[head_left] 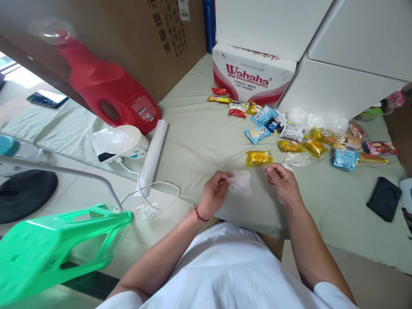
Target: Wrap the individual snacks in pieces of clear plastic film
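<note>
My left hand (215, 193), with a red cord at its wrist, pinches the edge of a small clear plastic bag (240, 183). The bag hangs crumpled just above the green cloth. To its right, my right hand (283, 185) has thumb and fingers pressed together; whether anything lies between them I cannot make out. Right beyond that hand is a yellow-wrapped snack (259, 158), lying flat. Farther back lie several other wrapped snacks, among them a light blue packet (258, 134), a silver-white packet (292, 133) and another yellow packet (314, 146).
A white and red Wahaha box (252, 75) stands at the back against white boxes (347, 90). On the left are a red jug (109, 86), a tissue roll holder (133, 141), a white plastic roll (152, 156) and a green stool (61, 240). A black pouch (384, 198) lies far right.
</note>
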`<state>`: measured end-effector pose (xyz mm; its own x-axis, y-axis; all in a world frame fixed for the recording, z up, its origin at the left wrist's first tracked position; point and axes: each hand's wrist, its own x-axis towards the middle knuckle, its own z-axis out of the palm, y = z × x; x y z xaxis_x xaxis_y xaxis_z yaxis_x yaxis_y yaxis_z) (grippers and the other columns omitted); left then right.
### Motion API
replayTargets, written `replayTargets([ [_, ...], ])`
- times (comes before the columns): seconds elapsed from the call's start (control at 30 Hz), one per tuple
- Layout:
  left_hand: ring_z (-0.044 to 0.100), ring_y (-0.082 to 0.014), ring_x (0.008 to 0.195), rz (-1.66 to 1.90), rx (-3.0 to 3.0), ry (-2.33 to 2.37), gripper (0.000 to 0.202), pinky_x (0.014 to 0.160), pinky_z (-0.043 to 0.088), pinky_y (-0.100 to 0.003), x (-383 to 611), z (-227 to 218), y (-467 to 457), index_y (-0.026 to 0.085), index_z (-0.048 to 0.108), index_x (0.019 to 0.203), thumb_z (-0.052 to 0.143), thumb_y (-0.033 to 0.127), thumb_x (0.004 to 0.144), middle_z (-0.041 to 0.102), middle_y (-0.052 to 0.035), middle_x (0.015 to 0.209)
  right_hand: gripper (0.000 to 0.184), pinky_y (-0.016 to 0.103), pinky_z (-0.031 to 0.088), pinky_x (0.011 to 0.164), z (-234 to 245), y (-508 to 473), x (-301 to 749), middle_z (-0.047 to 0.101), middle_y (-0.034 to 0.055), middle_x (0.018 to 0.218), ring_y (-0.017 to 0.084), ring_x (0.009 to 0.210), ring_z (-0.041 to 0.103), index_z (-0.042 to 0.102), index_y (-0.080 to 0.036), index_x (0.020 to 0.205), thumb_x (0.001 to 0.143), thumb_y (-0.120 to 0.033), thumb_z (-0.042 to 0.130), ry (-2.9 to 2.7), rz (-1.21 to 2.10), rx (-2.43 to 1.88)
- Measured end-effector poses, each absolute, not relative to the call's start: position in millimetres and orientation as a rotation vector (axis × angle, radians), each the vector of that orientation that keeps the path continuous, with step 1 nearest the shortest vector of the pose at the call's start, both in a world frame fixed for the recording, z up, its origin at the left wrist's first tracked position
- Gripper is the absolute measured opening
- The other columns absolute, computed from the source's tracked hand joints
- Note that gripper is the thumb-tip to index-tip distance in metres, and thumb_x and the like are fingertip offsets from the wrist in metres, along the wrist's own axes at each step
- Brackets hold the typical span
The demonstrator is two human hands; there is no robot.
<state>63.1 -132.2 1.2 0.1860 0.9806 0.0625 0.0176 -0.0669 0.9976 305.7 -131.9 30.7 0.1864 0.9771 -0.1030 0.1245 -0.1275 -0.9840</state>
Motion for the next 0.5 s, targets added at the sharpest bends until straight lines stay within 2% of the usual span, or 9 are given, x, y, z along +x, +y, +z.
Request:
replayTargets([
  [0.07, 0.068, -0.0184, 0.098, 1.094, 1.579, 1.021, 0.01, 0.085, 0.053, -0.031, 67.3, 6.1, -136.7, 0.021, 0.063, 0.097, 0.055, 0.027, 0.1, 0.073, -0.0093, 0.11, 0.042, 0.025, 0.037, 0.057, 33.7, -131.6, 297.3, 0.063, 0.001, 0.077, 0.013, 0.065, 0.05, 0.072, -0.02, 0.088, 0.09, -0.061, 0.066, -1.264, 1.159, -1.487],
  [0.13, 0.069, -0.0195, 0.105, 1.079, 1.734, 0.968, 0.011, 0.091, 0.053, -0.033, 72.2, 11.4, -140.7, 0.022, 0.064, 0.099, 0.052, 0.023, 0.1, 0.074, -0.0096, 0.115, 0.04, 0.025, 0.038, 0.059, 38.6, -129.1, 286.5, 0.063, 0.0008, 0.076, 0.013, 0.067, 0.051, 0.071, -0.019, 0.083, 0.086, -0.059, 0.072, -1.463, 1.245, -1.471],
  [0.27, 0.07, -0.0203, 0.107, 1.085, 1.639, 0.967, 0.01, 0.091, 0.054, -0.033, 73.4, 14.5, -142.5, 0.023, 0.063, 0.098, 0.054, 0.024, 0.1, 0.074, -0.0096, 0.118, 0.033, 0.024, 0.036, 0.057, 44.1, -125.0, 279.1, 0.057, -0.0029, 0.068, 0.01, 0.062, 0.045, 0.07, -0.02, 0.083, 0.079, -0.051, 0.081, -1.364, 1.337, -1.407],
  [0.37, 0.069, -0.0191, 0.101, 1.114, 1.334, 0.981, 0.01, 0.085, 0.053, -0.03, 66.9, 10.0, -138.2, 0.022, 0.063, 0.092, 0.063, 0.03, 0.098, 0.074, -0.0089, 0.113, 0.035, 0.021, 0.032, 0.05, 42.6, -127.9, 293.5, 0.051, -0.0044, 0.065, 0.008, 0.057, 0.04, 0.07, -0.021, 0.081, 0.072, -0.049, 0.087, -0.983, 1.36, -1.353],
  [0.5, 0.063, -0.0125, 0.079, 1.169, 0.823, 0.977, 0.024, 0.075, 0.053, -0.026, 58.5, 3.4, -128.8, 0.02, 0.061, 0.085, 0.079, 0.036, 0.085, 0.066, -0.0002, 0.085, 0.043, 0.016, 0.024, 0.043, 37.4, -140.1, 317.5, 0.05, -0.0048, 0.069, 0.005, 0.055, 0.032, 0.067, -0.02, 0.075, 0.055, -0.042, 0.099, -0.599, 1.367, -1.317],
])
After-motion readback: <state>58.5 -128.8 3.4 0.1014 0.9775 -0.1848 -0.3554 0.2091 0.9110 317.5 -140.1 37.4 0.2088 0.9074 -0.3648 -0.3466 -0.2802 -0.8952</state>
